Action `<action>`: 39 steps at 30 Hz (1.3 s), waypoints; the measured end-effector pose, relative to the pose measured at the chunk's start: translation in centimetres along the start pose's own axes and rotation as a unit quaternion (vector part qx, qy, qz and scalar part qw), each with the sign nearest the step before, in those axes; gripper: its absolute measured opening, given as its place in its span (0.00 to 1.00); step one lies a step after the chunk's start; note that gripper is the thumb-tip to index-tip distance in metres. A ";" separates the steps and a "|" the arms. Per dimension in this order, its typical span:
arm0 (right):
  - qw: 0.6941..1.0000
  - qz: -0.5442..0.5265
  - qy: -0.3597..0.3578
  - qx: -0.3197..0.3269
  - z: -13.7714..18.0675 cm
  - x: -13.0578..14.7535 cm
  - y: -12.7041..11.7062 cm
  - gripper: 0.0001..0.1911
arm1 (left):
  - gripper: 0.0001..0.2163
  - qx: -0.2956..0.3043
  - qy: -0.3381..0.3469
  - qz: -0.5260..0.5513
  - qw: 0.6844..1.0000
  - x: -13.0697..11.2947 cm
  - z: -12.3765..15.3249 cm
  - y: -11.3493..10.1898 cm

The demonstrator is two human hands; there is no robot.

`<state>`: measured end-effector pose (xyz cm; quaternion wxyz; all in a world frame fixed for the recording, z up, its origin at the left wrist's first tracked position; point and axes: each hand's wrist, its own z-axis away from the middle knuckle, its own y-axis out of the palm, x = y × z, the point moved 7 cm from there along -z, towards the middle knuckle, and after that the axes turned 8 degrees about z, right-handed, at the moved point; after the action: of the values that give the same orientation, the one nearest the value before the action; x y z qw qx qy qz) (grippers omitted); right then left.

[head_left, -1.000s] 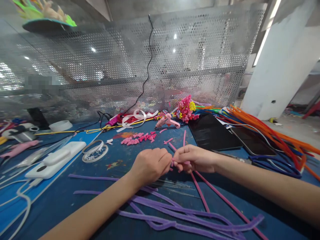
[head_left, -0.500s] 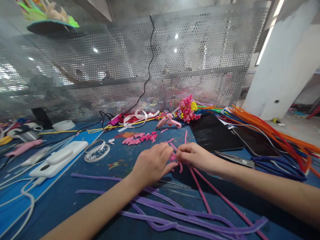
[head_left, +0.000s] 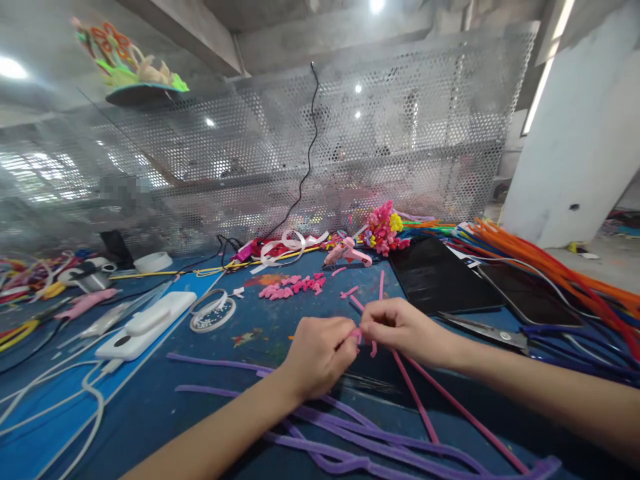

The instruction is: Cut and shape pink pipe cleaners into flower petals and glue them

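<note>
My left hand (head_left: 325, 353) and my right hand (head_left: 400, 331) meet over the middle of the table, both with closed fingers. Between their fingertips shows a small piece of pink pipe cleaner (head_left: 358, 335); most of it is covered by the fingers. Short pink cut pieces (head_left: 350, 293) lie just beyond the hands. Two long pink pipe cleaners (head_left: 463, 408) run toward me from under my right hand. Several purple pipe cleaners (head_left: 360, 427) are spread out in front, partly beneath my left forearm. A cluster of small pink twisted pieces (head_left: 293, 286) lies beyond my left hand.
Blue-handled scissors (head_left: 500, 335), a phone (head_left: 530, 293) and a black flat panel (head_left: 443, 275) lie at the right. Behind stand a pink glue gun (head_left: 349, 252) and a pink flower bunch (head_left: 384, 229). A white power bank (head_left: 145, 327) with cables and a bead dish (head_left: 214, 315) are at the left.
The view has tilted up and shifted left. My left fingers have curled in more tightly around the pink piece, and the hands stay together.
</note>
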<state>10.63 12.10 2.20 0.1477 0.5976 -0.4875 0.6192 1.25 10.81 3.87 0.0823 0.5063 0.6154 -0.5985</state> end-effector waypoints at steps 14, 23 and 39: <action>0.725 0.652 -0.207 -0.082 4.7 1.7 -4.9 0.11 | 0.08 0.019 -0.262 0.567 0.780 4.3 0.2 4.2; 0.821 0.544 0.161 -0.068 18.9 -7.9 -14.1 0.10 | 0.10 -0.102 -0.208 0.545 0.806 6.3 -0.3 3.4; 0.889 0.415 0.183 -0.068 8.3 -2.0 -6.7 0.20 | 0.11 -0.194 -0.169 0.591 0.764 6.5 0.5 2.3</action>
<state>21.17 9.67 1.73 0.0048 0.2055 -0.6964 0.6876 -0.43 13.24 -2.33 0.6192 0.6332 0.2737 -0.3751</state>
